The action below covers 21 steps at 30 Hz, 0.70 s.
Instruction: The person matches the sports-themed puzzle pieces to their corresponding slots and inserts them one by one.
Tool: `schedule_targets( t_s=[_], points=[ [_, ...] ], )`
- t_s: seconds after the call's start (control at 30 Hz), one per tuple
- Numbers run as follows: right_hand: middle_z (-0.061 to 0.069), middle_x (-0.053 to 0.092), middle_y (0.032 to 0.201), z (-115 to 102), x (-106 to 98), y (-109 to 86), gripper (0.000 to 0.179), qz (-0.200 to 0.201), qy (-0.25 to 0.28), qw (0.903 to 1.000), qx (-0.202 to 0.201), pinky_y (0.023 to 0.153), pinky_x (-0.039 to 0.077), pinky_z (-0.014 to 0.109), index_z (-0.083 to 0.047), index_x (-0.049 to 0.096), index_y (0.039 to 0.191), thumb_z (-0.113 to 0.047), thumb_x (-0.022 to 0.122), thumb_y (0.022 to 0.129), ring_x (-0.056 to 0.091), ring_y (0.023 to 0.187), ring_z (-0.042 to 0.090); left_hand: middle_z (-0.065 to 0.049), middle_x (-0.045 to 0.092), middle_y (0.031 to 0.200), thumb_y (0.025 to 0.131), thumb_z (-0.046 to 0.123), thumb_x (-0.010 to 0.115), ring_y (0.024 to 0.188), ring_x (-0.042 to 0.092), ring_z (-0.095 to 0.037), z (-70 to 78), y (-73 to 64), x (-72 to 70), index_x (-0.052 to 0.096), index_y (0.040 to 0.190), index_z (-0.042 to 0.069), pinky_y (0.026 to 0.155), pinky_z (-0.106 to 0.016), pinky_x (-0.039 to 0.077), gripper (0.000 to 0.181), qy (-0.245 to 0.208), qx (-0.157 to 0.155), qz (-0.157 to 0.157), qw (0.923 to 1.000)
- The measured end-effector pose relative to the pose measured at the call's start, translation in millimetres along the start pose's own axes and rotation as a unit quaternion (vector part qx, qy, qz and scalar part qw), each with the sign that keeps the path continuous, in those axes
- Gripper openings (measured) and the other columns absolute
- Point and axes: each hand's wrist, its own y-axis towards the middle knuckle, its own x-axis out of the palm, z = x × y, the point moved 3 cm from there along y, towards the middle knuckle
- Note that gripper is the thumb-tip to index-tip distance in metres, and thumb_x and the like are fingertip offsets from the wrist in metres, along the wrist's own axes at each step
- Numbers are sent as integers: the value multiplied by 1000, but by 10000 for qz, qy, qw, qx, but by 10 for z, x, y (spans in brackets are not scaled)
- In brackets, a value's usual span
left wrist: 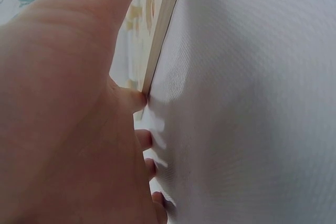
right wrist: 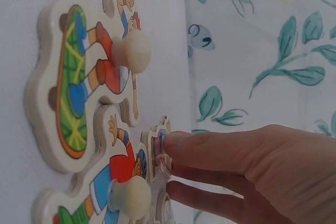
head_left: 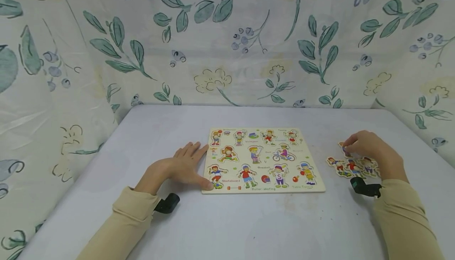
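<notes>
A pale wooden puzzle board [head_left: 245, 157] printed with sports figures lies on the table. Along its left edge my left hand [head_left: 183, 169] is spread with straight fingers, its thumb on the near left corner; the left wrist view shows a fingertip at the board's side [left wrist: 163, 30]. My right hand [head_left: 369, 147] pinches a small puzzle piece [right wrist: 159, 148] between thumb and fingers, at the far side of a cluster of pieces. The thumb and fingers cover most of that piece. Closer in lie a skateboarder piece [right wrist: 102, 77] and a red-shirted roller-skater piece [right wrist: 118, 169], each with a round wooden knob.
Another figure piece [head_left: 369, 166] lies in the cluster right of the board, partly under the right hand. The white-covered table [head_left: 227, 224] ends at the back against a floral cloth [head_left: 227, 55], which also hangs at both sides.
</notes>
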Motion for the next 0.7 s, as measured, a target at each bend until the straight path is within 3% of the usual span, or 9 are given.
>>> schedule_targets(
  t_s=[0.5, 0.7],
  points=[
    [26, 61, 111, -20, 2, 8, 32, -19, -98, 9997, -206, 82, 51, 50, 8, 61, 117, -15, 59, 96, 53, 97, 38, -22, 3, 164, 74, 68, 72, 150, -1, -44, -2, 6, 0, 10, 159, 8, 121, -60, 7, 122, 24, -2, 57, 10000],
    [27, 61, 112, -36, 5, 1, 32, 53, -233, 9992, -325, 84, 50, 54, 9, 61, 118, -14, 58, 96, 54, 97, 39, -22, 3, 164, 74, 68, 72, 150, -1, -44, -14, 7, 5, 10, 159, 8, 121, -60, 7, 122, 9, -4, 22, 10000]
  ],
)
